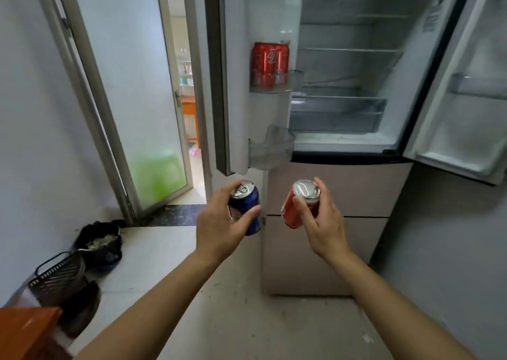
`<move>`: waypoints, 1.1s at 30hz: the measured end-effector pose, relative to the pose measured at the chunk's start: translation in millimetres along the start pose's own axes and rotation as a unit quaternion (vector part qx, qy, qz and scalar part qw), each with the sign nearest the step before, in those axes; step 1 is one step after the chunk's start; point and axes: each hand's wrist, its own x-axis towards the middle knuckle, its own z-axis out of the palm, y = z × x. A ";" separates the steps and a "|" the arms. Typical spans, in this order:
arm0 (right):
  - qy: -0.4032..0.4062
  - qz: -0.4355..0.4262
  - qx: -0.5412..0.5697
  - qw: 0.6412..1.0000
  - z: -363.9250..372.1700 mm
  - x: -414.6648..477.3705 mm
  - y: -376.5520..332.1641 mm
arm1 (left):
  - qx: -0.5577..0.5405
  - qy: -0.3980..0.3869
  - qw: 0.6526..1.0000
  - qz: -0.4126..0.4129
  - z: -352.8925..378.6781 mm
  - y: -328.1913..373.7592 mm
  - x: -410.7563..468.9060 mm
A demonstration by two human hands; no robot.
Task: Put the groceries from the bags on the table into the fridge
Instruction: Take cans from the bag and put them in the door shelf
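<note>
**A:** Where did the fridge (340,65) stand from the hands?

**B:** Ahead of and above both of them. Its two upper doors were open, the left door (238,57) over the left hand and the right door (466,98) well off beyond the right hand.

**A:** And the door bins?

**B:** The lower door bin (274,151) hung just above and ahead of the left hand (219,225). The upper door bin (295,81) was higher on the same door and held a red cola can (270,61) standing upright.

**A:** What were the hands doing?

**B:** Each had its fingers and thumb curled round a can. The left hand held a blue can (248,208). The right hand (323,222) held a red can (293,208). Both cans were in the air below the open compartment, near each other but apart.

**A:** How did the cans lie?

**B:** Top end up. The blue can's long axis was close to upright, while the red can's axis leaned, its top tipped to the right.

**A:** So which hand was nearer?

**B:** The left hand, for the door bins. The lift would probably be short, up and forward, with the can kept upright. The right hand was closer to the inner shelves, above and ahead of it.
</note>
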 end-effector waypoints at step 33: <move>-0.282 -0.087 0.163 0.941 41.9 362.4 67.0 | 0.153 0.128 0.970 -0.141 168.0 -6.4 248.8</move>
